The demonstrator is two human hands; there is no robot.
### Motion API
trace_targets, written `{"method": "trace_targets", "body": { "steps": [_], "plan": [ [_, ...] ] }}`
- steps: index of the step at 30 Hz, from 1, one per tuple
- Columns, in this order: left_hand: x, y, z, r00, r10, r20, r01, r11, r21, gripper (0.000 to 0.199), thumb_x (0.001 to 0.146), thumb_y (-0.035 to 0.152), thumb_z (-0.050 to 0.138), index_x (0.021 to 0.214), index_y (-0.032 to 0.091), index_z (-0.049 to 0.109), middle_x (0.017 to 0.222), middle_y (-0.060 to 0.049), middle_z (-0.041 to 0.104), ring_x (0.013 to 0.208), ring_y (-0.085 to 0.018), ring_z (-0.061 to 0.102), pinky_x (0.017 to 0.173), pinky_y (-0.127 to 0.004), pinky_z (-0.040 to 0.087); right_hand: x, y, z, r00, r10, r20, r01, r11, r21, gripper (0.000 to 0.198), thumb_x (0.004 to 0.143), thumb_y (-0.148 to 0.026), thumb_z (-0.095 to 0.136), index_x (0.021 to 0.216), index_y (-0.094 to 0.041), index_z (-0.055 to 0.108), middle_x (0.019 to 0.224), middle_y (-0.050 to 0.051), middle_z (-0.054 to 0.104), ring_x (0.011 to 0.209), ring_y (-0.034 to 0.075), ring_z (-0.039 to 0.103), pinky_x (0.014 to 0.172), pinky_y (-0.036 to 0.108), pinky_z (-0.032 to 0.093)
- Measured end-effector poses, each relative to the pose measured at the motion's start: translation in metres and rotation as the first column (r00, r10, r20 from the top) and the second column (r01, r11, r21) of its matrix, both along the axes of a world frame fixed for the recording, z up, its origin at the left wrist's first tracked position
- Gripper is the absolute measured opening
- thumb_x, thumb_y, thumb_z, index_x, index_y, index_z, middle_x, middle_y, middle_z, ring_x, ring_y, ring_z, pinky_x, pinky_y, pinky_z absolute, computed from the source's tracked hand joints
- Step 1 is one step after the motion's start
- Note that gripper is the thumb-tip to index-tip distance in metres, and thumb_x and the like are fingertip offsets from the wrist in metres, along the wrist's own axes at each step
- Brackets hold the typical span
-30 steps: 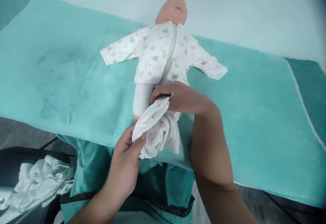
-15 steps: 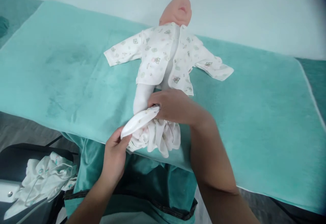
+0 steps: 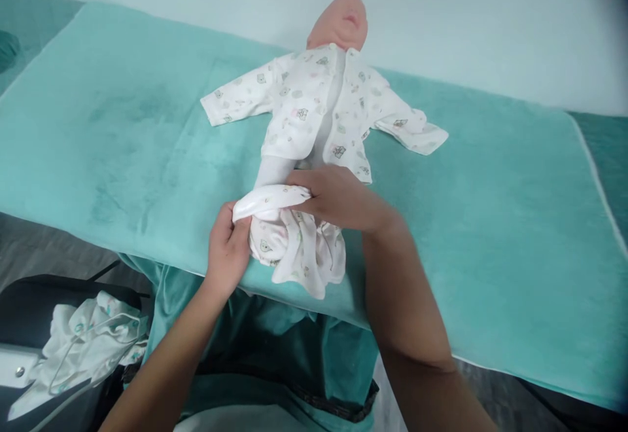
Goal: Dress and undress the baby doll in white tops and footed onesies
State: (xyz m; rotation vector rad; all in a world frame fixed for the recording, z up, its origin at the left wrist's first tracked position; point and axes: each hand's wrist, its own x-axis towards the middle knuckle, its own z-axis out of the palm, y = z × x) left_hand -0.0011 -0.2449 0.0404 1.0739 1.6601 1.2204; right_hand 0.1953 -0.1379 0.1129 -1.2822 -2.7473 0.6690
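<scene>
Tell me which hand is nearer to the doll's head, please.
Right. The right hand is below the doll's head, by the jacket hem; the left hand is lower, farther left.

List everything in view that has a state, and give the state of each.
Doll: lying on its back.
Jacket: on the doll, front open, sleeves spread out.
Lower garment: bunched, edge lifted.
Left hand: fingers closed on the garment's edge.
Right hand: gripping the same edge farther along.
Green cover: spread out.
Cloth on the chair: crumpled.

Two hands (image 3: 229, 249) (image 3: 338, 195), one doll (image 3: 337, 23), one jacket (image 3: 297, 108), two bunches of cloth (image 3: 305, 245) (image 3: 88, 334)
</scene>
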Motion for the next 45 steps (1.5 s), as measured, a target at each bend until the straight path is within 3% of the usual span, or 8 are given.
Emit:
{"method": "trace_targets", "body": {
  "steps": [7, 13, 16, 19, 27, 33, 38, 45],
  "plan": [
    [-0.002, 0.038, -0.006, 0.998, 0.003, 0.055, -0.009, 0.994, 0.108, 0.028, 0.095, 0.047, 0.066, 0.103, 0.021, 0.072, 0.096, -0.001, 0.073, 0.09, -0.018, 0.064, 0.081, -0.028, 0.05, 0.002, 0.001, -0.002, 0.994, -0.025, -0.102, 0.021, 0.999, -0.042, 0.044, 0.103, -0.059, 0.052, 0.082, -0.021, 0.052, 0.07, -0.002, 0.057, 0.067, 0.015, 0.051, 0.064, 0.031, 0.025],
    [-0.023, 0.01, 0.006, 0.968, -0.154, 0.199, 0.17, 0.983, -0.069, 0.03, 0.087, 0.045, 0.078, 0.104, 0.022, 0.07, 0.097, -0.001, 0.071, 0.089, -0.018, 0.063, 0.078, -0.026, 0.049, 0.003, 0.002, 0.0, 0.996, -0.006, -0.089, 0.0, 0.998, -0.068, 0.036, 0.101, -0.05, 0.056, 0.082, -0.021, 0.054, 0.073, -0.001, 0.059, 0.068, 0.015, 0.052, 0.064, 0.031, 0.024],
    [-0.033, -0.005, 0.007, 0.901, -0.295, 0.318, 0.332, 0.941, -0.07, 0.048, 0.082, 0.036, 0.084, 0.123, 0.024, 0.065, 0.12, -0.005, 0.071, 0.108, -0.023, 0.066, 0.089, -0.029, 0.051, 0.003, 0.002, 0.0, 0.998, 0.004, -0.058, -0.008, 0.998, -0.059, 0.026, 0.101, -0.042, 0.057, 0.087, -0.02, 0.059, 0.076, 0.0, 0.063, 0.071, 0.016, 0.054, 0.065, 0.032, 0.024],
    [-0.033, -0.008, 0.007, 0.895, -0.361, 0.262, 0.389, 0.919, -0.061, 0.065, 0.078, 0.028, 0.085, 0.137, 0.026, 0.058, 0.14, -0.008, 0.064, 0.125, -0.027, 0.061, 0.099, -0.032, 0.05, 0.003, 0.002, 0.001, 0.999, 0.008, -0.045, -0.01, 0.998, -0.059, 0.026, 0.102, -0.042, 0.057, 0.089, -0.02, 0.061, 0.078, 0.001, 0.064, 0.073, 0.016, 0.056, 0.066, 0.031, 0.025],
    [-0.021, 0.004, 0.014, 0.948, -0.314, -0.045, 0.307, 0.944, -0.119, 0.054, 0.075, 0.021, 0.08, 0.126, 0.023, 0.063, 0.141, -0.008, 0.066, 0.125, -0.029, 0.063, 0.105, -0.036, 0.047, 0.004, 0.002, 0.001, 0.998, 0.027, -0.052, -0.031, 0.996, -0.086, 0.033, 0.1, -0.05, 0.059, 0.085, -0.02, 0.064, 0.073, 0.0, 0.063, 0.069, 0.015, 0.056, 0.065, 0.031, 0.026],
    [-0.02, 0.009, 0.005, 0.97, -0.24, -0.023, 0.238, 0.968, -0.076, 0.02, 0.077, 0.021, 0.073, 0.096, 0.023, 0.065, 0.116, -0.001, 0.076, 0.099, -0.021, 0.066, 0.088, -0.031, 0.049, 0.013, 0.006, 0.005, 0.984, 0.104, -0.144, -0.13, 0.973, -0.189, 0.028, 0.093, -0.049, 0.068, 0.091, -0.021, 0.069, 0.084, 0.001, 0.07, 0.074, 0.016, 0.06, 0.066, 0.029, 0.031],
    [-0.016, 0.023, -0.005, 0.97, -0.128, 0.206, 0.13, 0.991, 0.001, 0.017, 0.076, 0.029, 0.076, 0.086, 0.02, 0.065, 0.09, 0.001, 0.072, 0.079, -0.016, 0.06, 0.075, -0.027, 0.046, 0.02, 0.008, 0.01, 0.96, 0.146, -0.238, -0.218, 0.924, -0.313, 0.021, 0.093, -0.039, 0.068, 0.102, -0.02, 0.068, 0.098, 0.002, 0.072, 0.083, 0.018, 0.062, 0.07, 0.029, 0.038],
    [-0.016, 0.061, 0.008, 0.988, -0.067, 0.14, 0.039, 0.98, 0.193, 0.012, 0.071, 0.02, 0.073, 0.079, 0.02, 0.064, 0.095, 0.0, 0.072, 0.091, -0.017, 0.063, 0.085, -0.027, 0.05, 0.019, 0.011, 0.005, 0.955, 0.087, -0.284, -0.181, 0.929, -0.324, 0.033, 0.088, -0.052, 0.074, 0.093, -0.021, 0.064, 0.092, 0.0, 0.069, 0.086, 0.019, 0.063, 0.074, 0.029, 0.038]
  ]
}}
